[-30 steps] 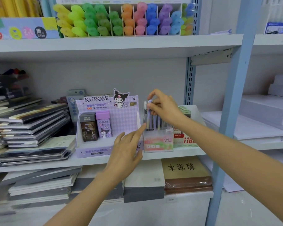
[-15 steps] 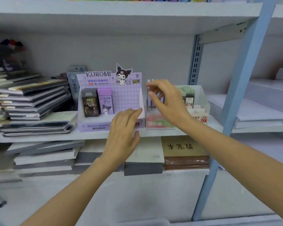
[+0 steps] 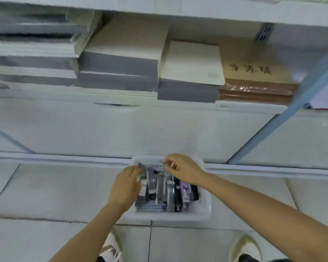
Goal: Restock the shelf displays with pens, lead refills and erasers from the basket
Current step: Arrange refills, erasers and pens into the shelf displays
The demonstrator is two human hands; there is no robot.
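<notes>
Through the head view I'm looking down at the white basket (image 3: 206, 208), which sits on the tiled floor (image 3: 45, 190) at the foot of the shelving (image 3: 102, 129). Both hands are in its far end: the left hand (image 3: 126, 186) by the left wall, the right hand (image 3: 185, 172) over the far rim. The fingers of both curl down among the packs (image 3: 169, 193), but the blur keeps me from telling whether either one holds something or is only sorting through.

I judge this to be the pick step — choosing the next item to restock. The next move calls for a clean pinch on one pack, lifted straight out without dragging its neighbours, then a rise to the displays, which are out of view. The packs lie side by side, their long axes running from me toward the shelving — which end leads I can't tell.
</notes>
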